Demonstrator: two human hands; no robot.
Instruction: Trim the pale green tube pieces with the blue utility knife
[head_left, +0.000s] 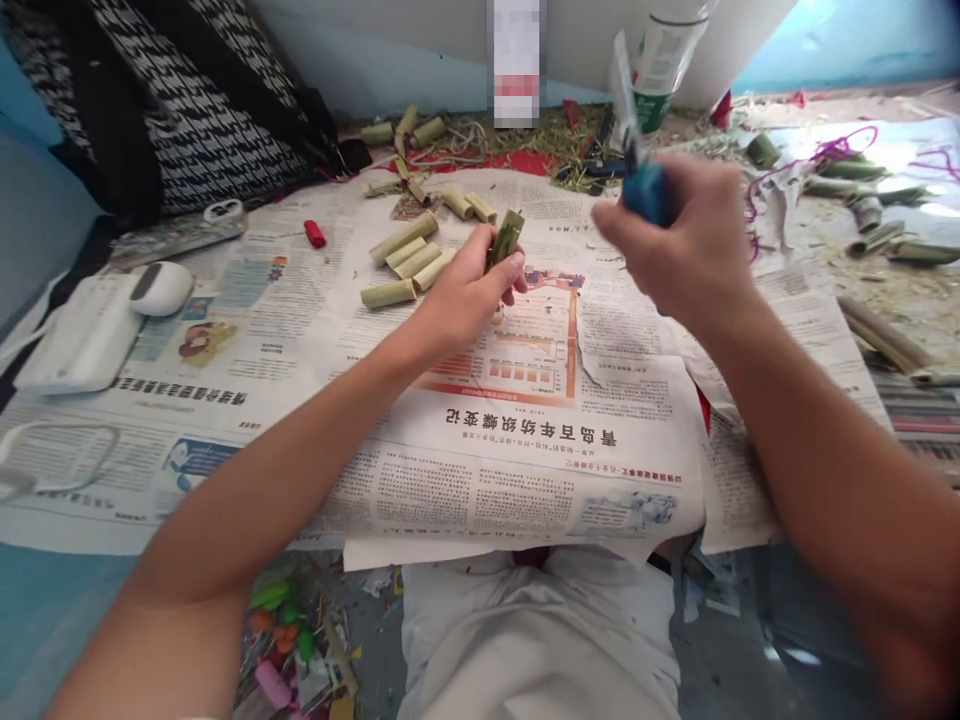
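Pale trousers [540, 640] fill bottom centre; the left hand [486, 275], mid-frame, curls around bamboo [508, 236]; the right hand [686, 235], upper right, clenches a blue tool [643, 192]. The bamboo looks short, green.

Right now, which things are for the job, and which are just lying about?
Probably for the job:
- short green stem piece in the left hand
- blurred blue-handled tool in the right hand
- pale green cut stem pieces
- printed newspaper sheets underneath

Probably just lying about:
- small red object
- rounded white object
- black-and-white patterned bag
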